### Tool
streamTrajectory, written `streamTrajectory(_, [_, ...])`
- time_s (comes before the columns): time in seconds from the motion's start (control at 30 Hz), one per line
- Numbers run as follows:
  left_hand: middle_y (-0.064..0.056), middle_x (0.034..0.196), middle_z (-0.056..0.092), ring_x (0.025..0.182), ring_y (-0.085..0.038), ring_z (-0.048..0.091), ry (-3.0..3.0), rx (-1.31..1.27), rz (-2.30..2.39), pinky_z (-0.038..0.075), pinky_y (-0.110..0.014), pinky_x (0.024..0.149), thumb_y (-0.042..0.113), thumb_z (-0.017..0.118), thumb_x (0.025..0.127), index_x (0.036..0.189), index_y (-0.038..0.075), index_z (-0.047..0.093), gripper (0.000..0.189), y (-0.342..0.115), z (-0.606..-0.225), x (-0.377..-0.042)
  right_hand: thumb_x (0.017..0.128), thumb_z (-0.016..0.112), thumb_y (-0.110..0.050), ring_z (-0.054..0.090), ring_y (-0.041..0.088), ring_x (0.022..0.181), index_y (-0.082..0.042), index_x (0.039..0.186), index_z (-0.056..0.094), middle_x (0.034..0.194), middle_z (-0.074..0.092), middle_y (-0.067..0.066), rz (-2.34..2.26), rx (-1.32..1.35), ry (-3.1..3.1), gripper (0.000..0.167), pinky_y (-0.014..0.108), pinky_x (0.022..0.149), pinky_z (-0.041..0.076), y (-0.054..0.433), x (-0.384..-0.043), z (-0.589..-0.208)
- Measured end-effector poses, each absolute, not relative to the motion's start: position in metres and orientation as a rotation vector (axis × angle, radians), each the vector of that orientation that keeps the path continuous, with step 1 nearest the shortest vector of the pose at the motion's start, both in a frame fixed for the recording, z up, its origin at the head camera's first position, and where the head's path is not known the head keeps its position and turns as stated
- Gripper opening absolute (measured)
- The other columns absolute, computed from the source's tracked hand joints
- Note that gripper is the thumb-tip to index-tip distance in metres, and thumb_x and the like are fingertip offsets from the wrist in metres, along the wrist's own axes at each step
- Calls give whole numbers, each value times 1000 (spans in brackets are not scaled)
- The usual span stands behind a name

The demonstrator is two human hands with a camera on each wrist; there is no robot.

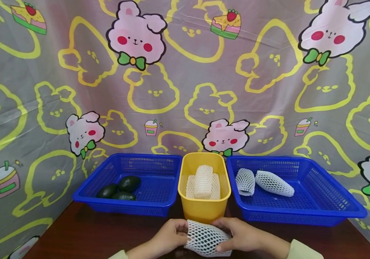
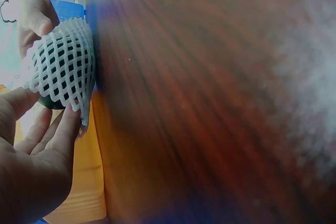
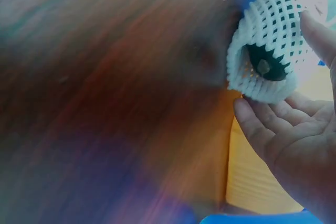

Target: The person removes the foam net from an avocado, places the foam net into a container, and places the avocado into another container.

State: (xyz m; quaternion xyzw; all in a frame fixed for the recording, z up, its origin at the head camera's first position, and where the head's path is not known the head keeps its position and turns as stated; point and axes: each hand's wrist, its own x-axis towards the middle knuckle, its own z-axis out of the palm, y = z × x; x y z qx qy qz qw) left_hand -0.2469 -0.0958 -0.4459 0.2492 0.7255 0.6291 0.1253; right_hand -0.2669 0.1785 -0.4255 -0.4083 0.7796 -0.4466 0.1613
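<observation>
In front of the yellow bin, a white foam net sleeve [image 1: 207,238] is stretched over a dark green avocado [image 3: 274,62]. The avocado's stem end shows through the sleeve's open end in the right wrist view, and its other end peeks out beside my left fingers in the left wrist view. With thumb and fingers, my left hand [image 1: 168,234] grips the left end of the sleeved avocado. On the opposite end, my right hand [image 1: 242,235] holds the sleeve, thumb on the near side and fingers beyond.
At the left, a blue basket [image 1: 152,209] contains three bare avocados [image 1: 129,183]. The yellow bin [image 1: 202,212] in the middle holds several foam net sleeves [image 1: 203,181]. To the right, another blue basket [image 1: 301,217] holds two sleeved pieces [image 1: 274,183]. A patterned curtain [image 1: 185,90] hangs behind.
</observation>
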Motion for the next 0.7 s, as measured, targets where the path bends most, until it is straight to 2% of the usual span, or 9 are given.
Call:
streamTrajectory(0.13, [-7,85,67,73,-8,62,2116,710,1833,50,-19,64,-11,59,72,92,-10,63,20,-95,-447,-247,84,76,-15,61,6,87,-1,116,61,97,65,-6,-1309,-1076,2204,38,25,74,52,183,-267,-428])
streamTrajectory(0.37, [-7,86,67,74,-9,62,2124,690,1827,50,-19,64,-11,59,72,92,-10,63,21,-95,-447,-247,84,77,-15,61,6,85,1,111,63,94,66,-5,-1349,-1054,2182,35,25,74,52,183,-264,-427])
streamTrajectory(0.7, [-6,98,67,84,-11,64,2083,710,1797,53,-22,70,-13,65,70,110,-6,60,41,-85,-444,-250,83,77,-15,61,6,84,1,111,64,92,66,-6,-1344,-1051,2203,35,25,74,51,183,-265,-430])
